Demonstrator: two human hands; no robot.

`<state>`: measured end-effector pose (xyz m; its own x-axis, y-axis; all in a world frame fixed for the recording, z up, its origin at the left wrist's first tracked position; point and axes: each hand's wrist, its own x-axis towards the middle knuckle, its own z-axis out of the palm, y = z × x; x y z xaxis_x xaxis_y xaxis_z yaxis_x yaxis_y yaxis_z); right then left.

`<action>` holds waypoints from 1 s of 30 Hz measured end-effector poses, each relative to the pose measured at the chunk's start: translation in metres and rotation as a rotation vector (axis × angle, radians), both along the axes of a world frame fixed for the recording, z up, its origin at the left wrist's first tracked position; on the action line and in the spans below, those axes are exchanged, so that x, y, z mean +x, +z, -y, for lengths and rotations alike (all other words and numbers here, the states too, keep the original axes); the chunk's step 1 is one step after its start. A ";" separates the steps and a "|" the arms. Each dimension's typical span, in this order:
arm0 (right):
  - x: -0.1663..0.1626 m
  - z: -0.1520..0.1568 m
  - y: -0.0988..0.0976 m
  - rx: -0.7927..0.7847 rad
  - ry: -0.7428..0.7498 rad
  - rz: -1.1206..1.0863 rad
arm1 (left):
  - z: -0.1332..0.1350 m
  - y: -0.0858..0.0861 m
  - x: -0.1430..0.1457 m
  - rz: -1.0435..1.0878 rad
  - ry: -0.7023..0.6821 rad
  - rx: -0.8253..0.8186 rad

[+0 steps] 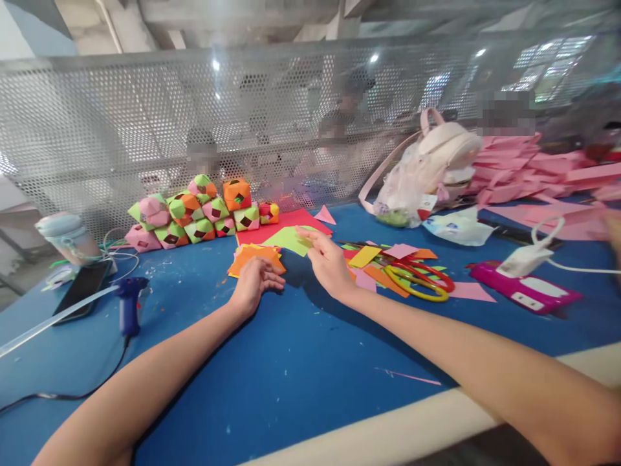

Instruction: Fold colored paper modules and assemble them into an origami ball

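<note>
My left hand (255, 283) lies at the front of a small stack of folded orange paper pieces (257, 257). Its fingers are loosely bent and slightly apart, with the fingertips pointing right. A light green sheet of paper (288, 239) is pinched in my right hand (326, 259), just right of that stack, with the fingers stretched out along it. Behind the green sheet lies red paper (303, 223). Folded paper cubes (198, 210) in green, orange and pink are piled at the back left.
Scissors with yellow and red handles (422, 285) lie among paper scraps. A blue glue gun (130, 304), phone (85, 291) and cup (70, 238) stand left. To the right are a purple power strip (526, 288), backpack (451, 145) and pink paper pile (514, 169). A perforated metal panel (145, 129) stands behind.
</note>
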<state>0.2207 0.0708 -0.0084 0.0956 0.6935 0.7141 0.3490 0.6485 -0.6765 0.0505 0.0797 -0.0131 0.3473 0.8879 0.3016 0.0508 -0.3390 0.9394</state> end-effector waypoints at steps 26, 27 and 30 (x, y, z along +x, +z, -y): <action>0.024 0.007 -0.023 -0.165 0.105 0.416 | 0.006 0.011 -0.006 -0.437 -0.120 0.013; 0.025 0.008 -0.022 -0.146 0.108 0.434 | 0.006 0.014 -0.009 -0.518 -0.133 0.048; 0.026 0.011 -0.022 -0.107 0.127 0.474 | 0.006 0.021 -0.017 -0.696 -0.184 0.122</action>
<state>0.2464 0.0596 -0.0303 -0.3119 0.7506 0.5825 0.5568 0.6412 -0.5281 0.0337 0.0736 0.0077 0.6350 0.7709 0.0501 0.5544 -0.4999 0.6654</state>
